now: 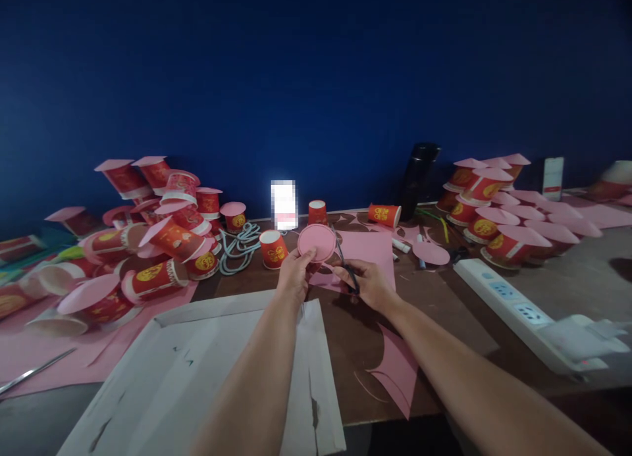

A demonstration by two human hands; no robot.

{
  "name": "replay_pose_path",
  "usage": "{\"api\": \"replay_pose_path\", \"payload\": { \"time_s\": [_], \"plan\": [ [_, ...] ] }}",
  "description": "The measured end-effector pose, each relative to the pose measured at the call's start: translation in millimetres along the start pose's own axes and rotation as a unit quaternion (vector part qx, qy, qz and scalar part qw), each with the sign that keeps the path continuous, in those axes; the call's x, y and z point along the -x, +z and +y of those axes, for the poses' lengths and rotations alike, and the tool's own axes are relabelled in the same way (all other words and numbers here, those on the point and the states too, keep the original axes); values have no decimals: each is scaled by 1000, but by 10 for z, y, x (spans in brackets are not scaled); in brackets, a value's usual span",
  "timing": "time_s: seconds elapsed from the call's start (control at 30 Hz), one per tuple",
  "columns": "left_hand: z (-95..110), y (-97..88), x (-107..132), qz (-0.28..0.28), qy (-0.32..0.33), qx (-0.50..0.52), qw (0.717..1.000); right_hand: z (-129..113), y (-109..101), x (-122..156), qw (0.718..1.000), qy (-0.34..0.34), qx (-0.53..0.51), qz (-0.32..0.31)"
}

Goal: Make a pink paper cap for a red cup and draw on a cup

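Note:
My left hand (295, 275) grips a round pink paper disc (318, 243), thumb on its face, with a paler ring showing near its edge. Whether anything sits behind the disc, I cannot tell. My right hand (368, 283) is closed on dark-handled scissors (352, 278), the blades pointing up beside the disc's right edge. A narrow curl of pink paper hangs between the two hands. Below and behind them lies a pink paper sheet (368, 249). Just left of the disc stands a red paper cup (273, 249), with another red cup (317, 212) behind.
Red cups with pink discs pile up at left (153, 275) and right (494, 212). A cardboard sheet (197, 377) covers the front left. Paper scraps (397, 370), a power strip (508, 301), a black bottle (419, 179), a coiled cord (239, 249) and two phones surround the hands.

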State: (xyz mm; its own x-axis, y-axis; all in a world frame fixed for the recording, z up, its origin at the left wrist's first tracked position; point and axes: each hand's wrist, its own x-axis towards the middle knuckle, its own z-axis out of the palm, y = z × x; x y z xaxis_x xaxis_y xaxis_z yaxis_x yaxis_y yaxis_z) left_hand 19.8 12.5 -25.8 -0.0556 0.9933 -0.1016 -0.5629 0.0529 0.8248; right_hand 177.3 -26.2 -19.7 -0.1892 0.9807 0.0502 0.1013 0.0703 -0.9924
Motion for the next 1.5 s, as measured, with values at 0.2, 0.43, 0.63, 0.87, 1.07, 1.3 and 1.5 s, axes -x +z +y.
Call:
{"api": "replay_pose_path", "payload": {
  "time_s": [0.2,0.43,0.63,0.87,1.07,1.3,1.5],
  "plan": [
    [16,14,23,1,-4,-12,1000,-30,-2,15,1000,-13,24,7],
    [19,19,30,-7,-7,-17,1000,-21,-9,9,999,-22,37,10],
    [15,18,27,-4,-6,-21,1000,-27,-11,15,999,-24,34,7],
    [34,38,43,1,-7,-12,1000,-20,-10,7,999,-23,39,14],
    [38,37,53,-6,-5,-9,1000,23,-24,-12,999,-23,30,12],
    [23,16,26,-5,2,3,1000,-5,-26,-8,999,-1,33,25],
    [36,22,35,-3,3,7,1000,-23,-27,-2,999,-2,45,17]
  ]
}}
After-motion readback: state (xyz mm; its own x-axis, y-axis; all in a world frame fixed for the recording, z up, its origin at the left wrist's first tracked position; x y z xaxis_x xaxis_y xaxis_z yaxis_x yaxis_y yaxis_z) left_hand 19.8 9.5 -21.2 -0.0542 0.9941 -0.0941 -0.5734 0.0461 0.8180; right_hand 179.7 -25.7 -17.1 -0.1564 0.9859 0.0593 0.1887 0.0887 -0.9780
